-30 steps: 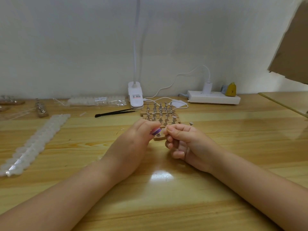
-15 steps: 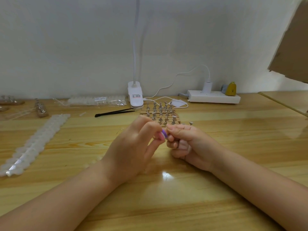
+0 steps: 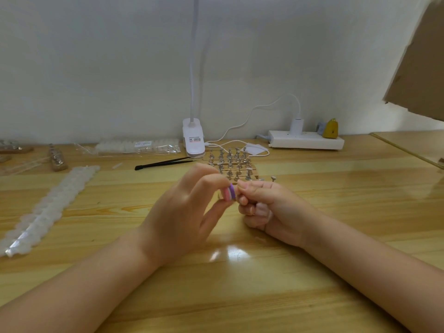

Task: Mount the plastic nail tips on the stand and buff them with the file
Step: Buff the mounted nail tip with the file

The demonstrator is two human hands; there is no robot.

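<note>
One head-worn view looks forward and down, close over the wooden table [image 3: 312,236], facing the white wall [image 3: 96,68]

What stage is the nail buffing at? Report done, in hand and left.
Done: cannot tell; the stand pegs are too small to show mounted tips. In hand: left hand pinches the striped file against something tiny the right hand pinches. Left: strips of tips lie loose.

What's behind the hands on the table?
Directly behind the left hand and right hand sits the wooden stand with rows of metal pegs. Its near edge is covered by the fingers and the striped file; any mounted nail tip there can't be seen.
</note>
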